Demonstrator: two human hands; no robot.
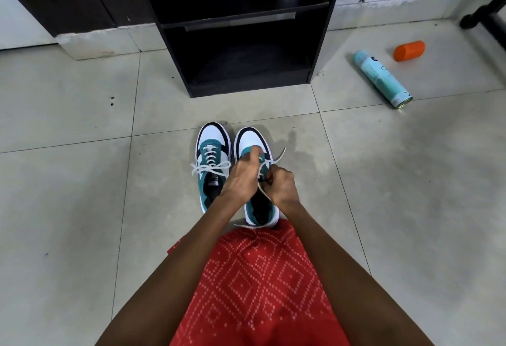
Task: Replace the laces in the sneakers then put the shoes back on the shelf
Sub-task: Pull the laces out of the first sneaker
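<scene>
Pinching the white lace (pixel 278 155), our left hand (pixel 241 178) and right hand (pixel 283 185) curl tightly round its strands above the right-hand sneaker (pixel 253 137). Just beside it at nine o'clock, the other sneaker (pixel 212 148) is tied in a bow. Both stand on the tiled floor (pixel 82 181). We see the black shelf (pixel 241 71) at twelve o'clock, and a spray can (pixel 382 78) and orange cap (pixel 409 50) at two.
</scene>
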